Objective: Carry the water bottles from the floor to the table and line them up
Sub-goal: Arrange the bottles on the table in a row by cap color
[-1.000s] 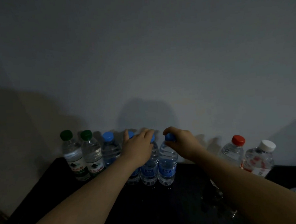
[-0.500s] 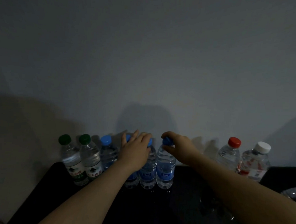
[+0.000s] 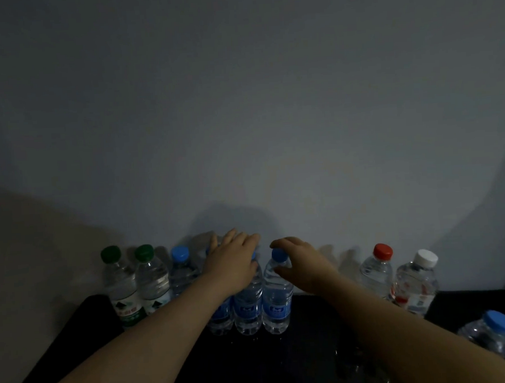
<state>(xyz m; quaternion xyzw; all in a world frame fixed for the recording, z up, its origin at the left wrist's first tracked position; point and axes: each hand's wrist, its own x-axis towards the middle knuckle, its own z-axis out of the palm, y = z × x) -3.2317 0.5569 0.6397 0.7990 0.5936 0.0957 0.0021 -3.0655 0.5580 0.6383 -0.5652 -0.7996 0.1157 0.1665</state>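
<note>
A row of water bottles stands on the black table (image 3: 312, 349) against the wall. From the left come two green-capped bottles (image 3: 120, 286) (image 3: 152, 281), then several blue-capped ones (image 3: 181, 271). My left hand (image 3: 234, 265) lies palm-down over the tops of two blue-label bottles (image 3: 248, 308), fingers spread. My right hand (image 3: 303, 266) curls around the cap of the rightmost blue-label bottle (image 3: 276, 298). Its finger and thumb are apart, and the cap shows between them. That bottle stands upright, touching its neighbour.
Further right stand a red-capped bottle (image 3: 376, 269) and a white-capped bottle (image 3: 415, 285), with a gap between them and the blue row. Another blue-capped bottle (image 3: 487, 334) sits at the lower right. The grey wall (image 3: 271, 131) is close behind the row.
My right hand's fingers have loosened from the blue cap they pinched. My left hand stays on the bottle tops. The view has shifted, bringing the lower-right bottle into sight.
</note>
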